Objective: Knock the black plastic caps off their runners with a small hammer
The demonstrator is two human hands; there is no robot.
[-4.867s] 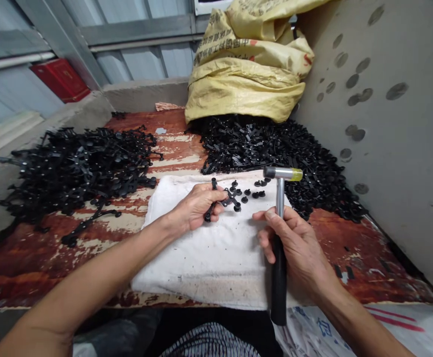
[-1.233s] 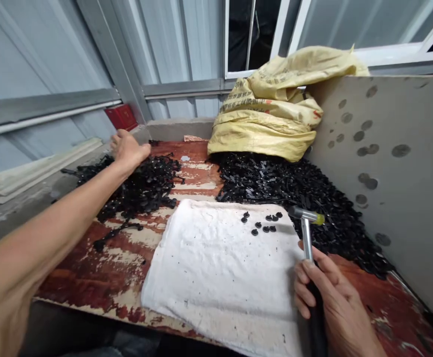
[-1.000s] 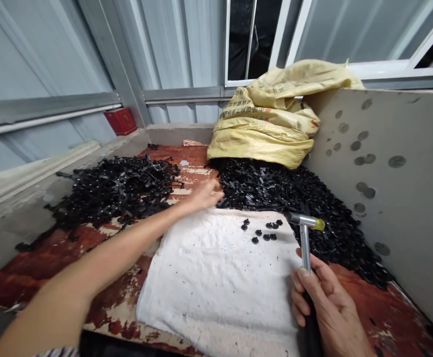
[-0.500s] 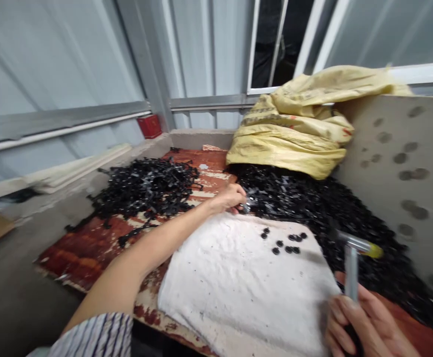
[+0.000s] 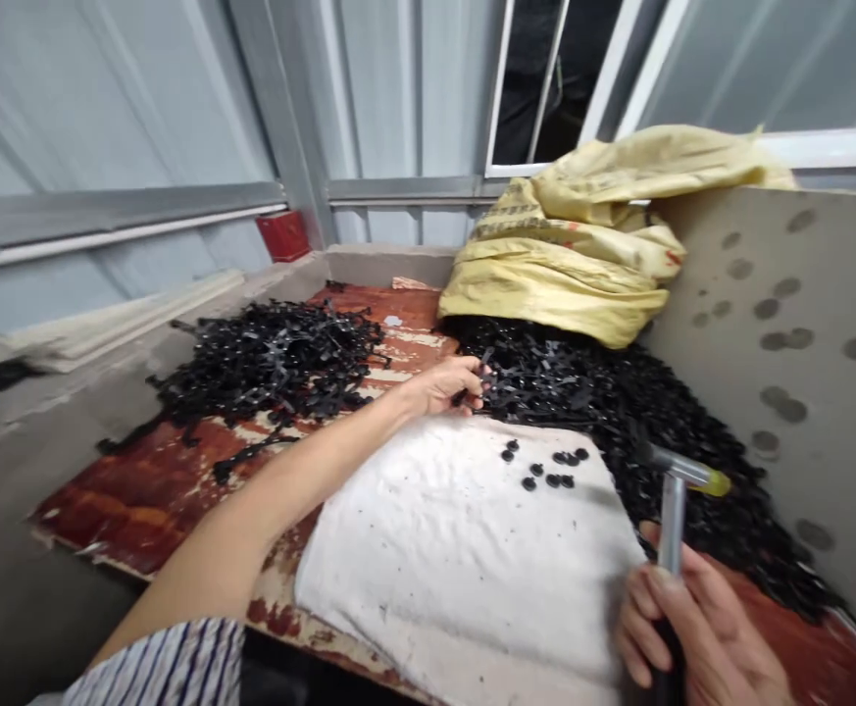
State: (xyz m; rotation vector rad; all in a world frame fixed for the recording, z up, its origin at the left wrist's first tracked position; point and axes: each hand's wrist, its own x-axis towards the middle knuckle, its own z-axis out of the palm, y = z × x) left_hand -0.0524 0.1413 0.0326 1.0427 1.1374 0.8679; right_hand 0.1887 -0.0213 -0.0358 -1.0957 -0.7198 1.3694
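My right hand (image 5: 692,628) is wrapped round the dark handle of a small hammer (image 5: 672,520). Its metal shaft stands upright, and the head has a yellow tip. At the near edge of a large heap of black plastic pieces (image 5: 589,392), my left hand (image 5: 453,384) has its fingers closed on a small black piece, partly hidden by the fingers. Just below that hand lies a folded white cloth (image 5: 457,549). Several small round black caps (image 5: 552,480) rest on its upper right part.
A second pile of black pieces (image 5: 273,358) sits on the left of the worn red board (image 5: 125,490). A yellow sack (image 5: 552,284) lies over the back of the large heap. On the right stands a spotted grey panel (image 5: 825,343); a red box (image 5: 282,236) sits in the back corner.
The view has shifted slightly, so most things appear further left. My left hand has stayed at the heap's edge while its fingers moved among the pieces. The hammer is still in my right hand.
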